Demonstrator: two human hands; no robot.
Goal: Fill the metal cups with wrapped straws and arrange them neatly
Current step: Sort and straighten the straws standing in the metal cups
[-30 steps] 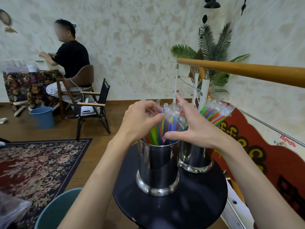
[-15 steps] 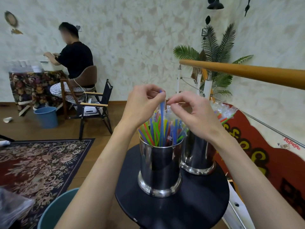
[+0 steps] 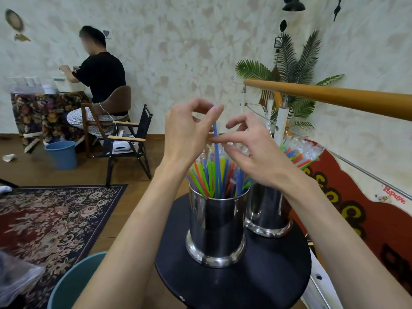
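Two shiny metal cups stand on a small round black table (image 3: 256, 284). The near cup (image 3: 216, 228) is packed with coloured wrapped straws (image 3: 207, 177). The far cup (image 3: 267, 215) is half hidden behind my right forearm, and its straws (image 3: 298, 152) lean right. My left hand (image 3: 189, 132) pinches the top of one blue straw (image 3: 216, 152) that stands higher than the rest, above the near cup. My right hand (image 3: 252, 150) hovers over the same cup, thumb and forefinger touching that straw lower down.
A wooden handrail (image 3: 334, 98) crosses at the right above the table, with a palm plant (image 3: 294, 63) behind it. A teal bucket (image 3: 73, 284) sits at the lower left by a patterned rug (image 3: 49, 215). A person (image 3: 100, 72) sits at a far desk; a folding chair (image 3: 129, 146) and blue bin (image 3: 61, 155) stand nearby.
Both hands rose from the straw tops of the near cup. The left hand pulled one blue straw upward, and the right hand moved in to pinch it lower down.
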